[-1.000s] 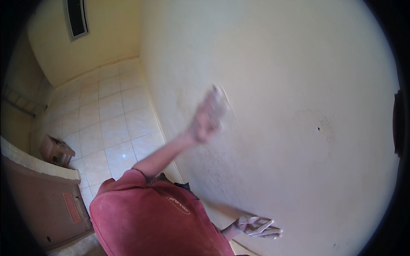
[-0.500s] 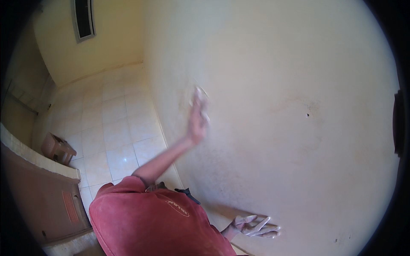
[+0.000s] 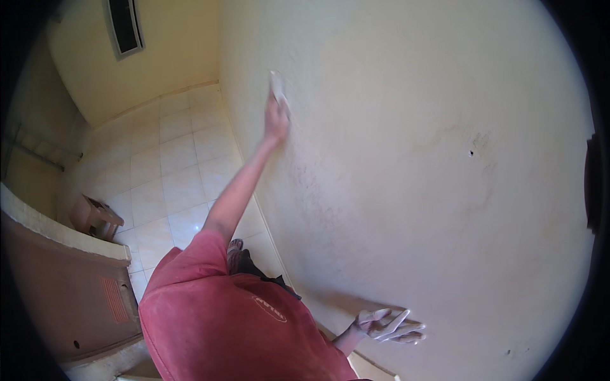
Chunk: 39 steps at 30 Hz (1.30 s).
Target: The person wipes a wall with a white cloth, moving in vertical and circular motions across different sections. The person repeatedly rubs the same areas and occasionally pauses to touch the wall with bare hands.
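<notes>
My left hand is stretched far up along the pale wall, blurred by motion. Under its fingers is a pale, flat piece, like a folded sheet, held against the wall; its exact kind does not show. Lower right, my right hand has its fingers spread, dusted white, and holds nothing. Its fingertips are at the wall, and a shadow falls beside it. The wall has a dark smudged patch below my left hand and a small hole farther right.
Tiles cover the floor left of the wall. A brown stool stands by a low ledge at the left, with a brown panel below it. A narrow dark window is in the far yellow wall.
My left hand has slid up and slightly left along the wall, the arm straighter. My right hand stays spread at the wall. The view has shifted a little.
</notes>
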Motion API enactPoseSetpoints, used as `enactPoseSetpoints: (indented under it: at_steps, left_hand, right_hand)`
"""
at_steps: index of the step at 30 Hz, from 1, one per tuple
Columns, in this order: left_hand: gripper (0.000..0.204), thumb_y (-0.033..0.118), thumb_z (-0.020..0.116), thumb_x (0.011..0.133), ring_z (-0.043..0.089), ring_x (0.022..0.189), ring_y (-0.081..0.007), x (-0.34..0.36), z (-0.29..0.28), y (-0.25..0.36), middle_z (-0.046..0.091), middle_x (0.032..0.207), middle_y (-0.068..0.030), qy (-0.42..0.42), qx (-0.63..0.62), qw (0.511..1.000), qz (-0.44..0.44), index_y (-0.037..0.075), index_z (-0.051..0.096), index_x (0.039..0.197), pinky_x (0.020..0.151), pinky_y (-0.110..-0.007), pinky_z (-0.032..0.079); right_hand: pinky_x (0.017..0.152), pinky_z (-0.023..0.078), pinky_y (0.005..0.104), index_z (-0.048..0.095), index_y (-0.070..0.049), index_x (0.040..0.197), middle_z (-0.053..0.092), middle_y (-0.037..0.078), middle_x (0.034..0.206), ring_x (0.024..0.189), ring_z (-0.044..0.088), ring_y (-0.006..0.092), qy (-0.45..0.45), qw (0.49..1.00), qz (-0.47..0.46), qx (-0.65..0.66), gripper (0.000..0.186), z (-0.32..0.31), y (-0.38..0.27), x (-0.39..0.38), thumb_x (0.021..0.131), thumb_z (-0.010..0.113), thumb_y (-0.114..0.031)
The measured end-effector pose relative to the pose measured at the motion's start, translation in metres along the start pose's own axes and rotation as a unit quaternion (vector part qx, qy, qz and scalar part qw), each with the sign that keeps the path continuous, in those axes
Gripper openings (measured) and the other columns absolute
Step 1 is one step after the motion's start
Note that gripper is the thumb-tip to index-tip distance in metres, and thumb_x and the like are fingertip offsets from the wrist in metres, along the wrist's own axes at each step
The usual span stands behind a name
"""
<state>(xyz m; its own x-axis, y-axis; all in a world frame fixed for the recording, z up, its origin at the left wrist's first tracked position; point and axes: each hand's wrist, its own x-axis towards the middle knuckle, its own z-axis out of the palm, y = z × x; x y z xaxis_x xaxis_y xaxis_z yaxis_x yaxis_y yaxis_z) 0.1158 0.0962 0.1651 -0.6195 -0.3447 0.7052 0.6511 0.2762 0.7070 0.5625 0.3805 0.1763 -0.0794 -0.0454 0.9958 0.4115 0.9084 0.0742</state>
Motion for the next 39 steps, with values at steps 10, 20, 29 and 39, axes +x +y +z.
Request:
enactPoseSetpoints:
  at_steps: [10,20,29,39]
  left_hand:
    - [0.056,0.037,0.034,0.108,0.047,0.134,-0.0304,0.006,-0.063,-0.109,0.051,0.142,-0.0224,-0.083,-0.031,0.99,-0.107,-0.006,0.041,0.143,0.111,-0.036,0.035]
    - [0.052,0.03,0.038,0.108,0.05,0.129,-0.0304,-0.108,-0.266,-0.208,0.054,0.137,-0.0247,-0.154,0.082,0.941,-0.289,-0.009,0.043,0.141,0.11,-0.037,0.035]
    - [0.051,0.032,0.038,0.109,0.054,0.12,-0.0296,-0.026,-0.32,-0.241,0.058,0.127,-0.0236,-0.086,0.079,0.944,-0.309,-0.01,0.048,0.136,0.105,-0.038,0.038]
    - [0.054,0.032,0.037,0.109,0.049,0.128,-0.0321,-0.002,-0.325,-0.263,0.052,0.138,-0.0279,-0.065,0.034,0.939,-0.337,-0.011,0.042,0.141,0.111,-0.039,0.033]
  right_hand:
    - [0.122,0.003,0.0521,0.028,-0.004,0.156,0.012,0.021,0.164,0.152,0.006,0.0387,-0.006,0.978,0.149,-0.142,0.061,0.023,-0.029,0.059,0.105,0.031,-0.038]
    - [0.116,0.003,0.0679,0.026,-0.008,0.157,0.017,0.026,0.162,0.15,0.008,0.0478,-0.179,0.972,0.045,-0.148,0.072,0.17,-0.266,0.122,0.095,0.042,-0.041]
    - [0.113,0.033,0.0579,0.051,-0.012,0.144,0.042,0.018,0.153,0.139,0.041,0.043,-0.377,0.798,-0.124,0.453,0.057,0.213,-0.441,-0.016,0.09,0.061,-0.03]
    - [0.119,0.025,0.0507,0.053,-0.007,0.137,0.042,0.019,0.152,0.144,0.034,0.0342,-0.032,0.979,0.073,-0.187,0.045,0.208,-0.353,0.168,0.097,0.047,-0.028]
